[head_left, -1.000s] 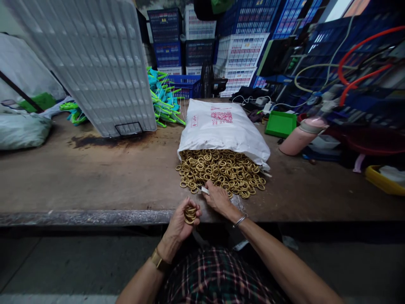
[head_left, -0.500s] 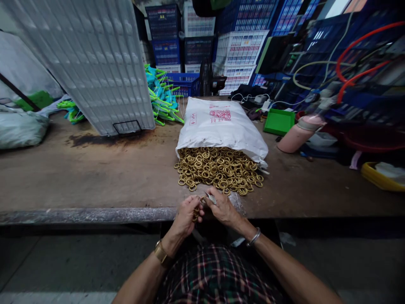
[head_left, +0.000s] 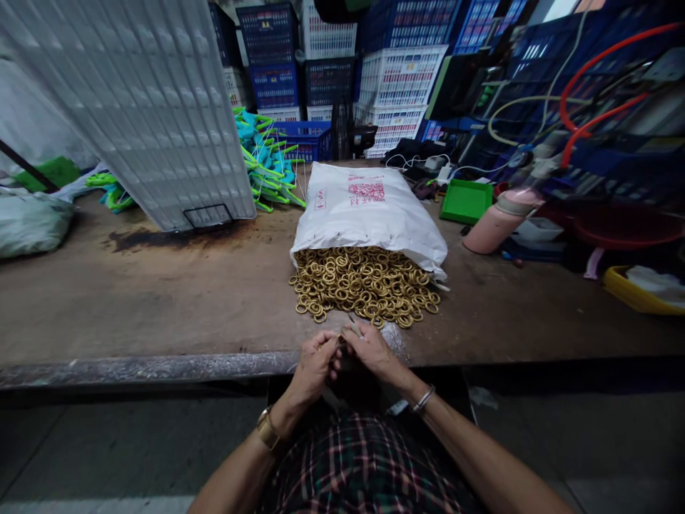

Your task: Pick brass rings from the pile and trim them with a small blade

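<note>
My left hand [head_left: 315, 360] is closed at the table's front edge, its fingers pinched on brass-coloured rings that are now mostly hidden behind them. Against its fingertips presses my right hand [head_left: 377, 353], also closed, gripping a small tool [head_left: 354, 328] with a thin pointed tip and a pale body; its exact kind is unclear. Just beyond both hands lies a heap of brass-coloured rings [head_left: 364, 285]. They spill from the mouth of a white woven sack [head_left: 369, 207] with red print, lying on its side.
The brown tabletop [head_left: 160, 307] has a worn front edge. A tall translucent ribbed panel [head_left: 144, 114] leans at left, near green and turquoise plastic pieces [head_left: 267, 160]. At right stand a green tray [head_left: 467, 201], a pink bottle [head_left: 497, 225] and a yellow basket [head_left: 642, 293]. Stacked crates [head_left: 396, 78] rise behind.
My hands have drawn closer together, and the rings in my left hand show less than before. The tool's tip points more upward. The whole view has shifted slightly.
</note>
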Demonstrator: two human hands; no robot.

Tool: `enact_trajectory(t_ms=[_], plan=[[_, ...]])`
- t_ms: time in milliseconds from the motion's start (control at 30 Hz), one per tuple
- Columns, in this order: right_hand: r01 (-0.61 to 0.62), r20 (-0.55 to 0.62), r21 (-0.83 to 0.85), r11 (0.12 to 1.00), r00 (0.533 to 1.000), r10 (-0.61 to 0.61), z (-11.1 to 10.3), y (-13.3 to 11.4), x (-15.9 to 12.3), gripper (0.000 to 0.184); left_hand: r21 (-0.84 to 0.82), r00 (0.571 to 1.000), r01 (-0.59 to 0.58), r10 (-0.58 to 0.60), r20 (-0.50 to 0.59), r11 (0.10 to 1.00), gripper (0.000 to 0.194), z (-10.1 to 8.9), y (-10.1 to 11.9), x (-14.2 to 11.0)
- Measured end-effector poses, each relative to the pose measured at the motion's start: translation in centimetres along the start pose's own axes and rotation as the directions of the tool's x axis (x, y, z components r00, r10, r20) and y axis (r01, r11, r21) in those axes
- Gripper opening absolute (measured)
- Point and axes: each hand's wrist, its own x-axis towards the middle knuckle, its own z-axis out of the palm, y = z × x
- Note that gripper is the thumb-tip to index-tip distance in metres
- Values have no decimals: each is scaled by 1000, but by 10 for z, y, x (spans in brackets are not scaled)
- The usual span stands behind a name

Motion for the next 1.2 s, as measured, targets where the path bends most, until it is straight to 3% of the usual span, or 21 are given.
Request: enact_trajectory(t_ms=[167, 500, 633, 800, 1100, 1200], plan=[[42, -24, -47, 998, 999, -43, 0, -2, -2, 26, -115, 995, 98, -94, 42, 988, 35, 2, 0, 0], [2, 17, 3, 1000, 1000, -2, -3, 0, 1, 25, -149, 993, 96, -84, 86, 984, 34, 2, 1, 1], [59, -64, -234, 970, 995, -76, -6, 7, 0, 20, -152, 996, 76, -69, 52, 985, 36, 2, -2, 3], [198, 111, -557, 807, 980, -164, -6, 15, -7, 18, -118, 999, 46, -43, 29, 992, 36, 2, -4, 5], [216, 211, -645, 733, 972, -100, -7, 6, -6, 22, 93, 998, -47, 51, -46, 995, 33, 1, -7, 6], [210, 233, -670, 712, 970, -67, -11, 3, -2, 23, 139, 997, -75, 78, -14, 987, 31, 3, -1, -4]])
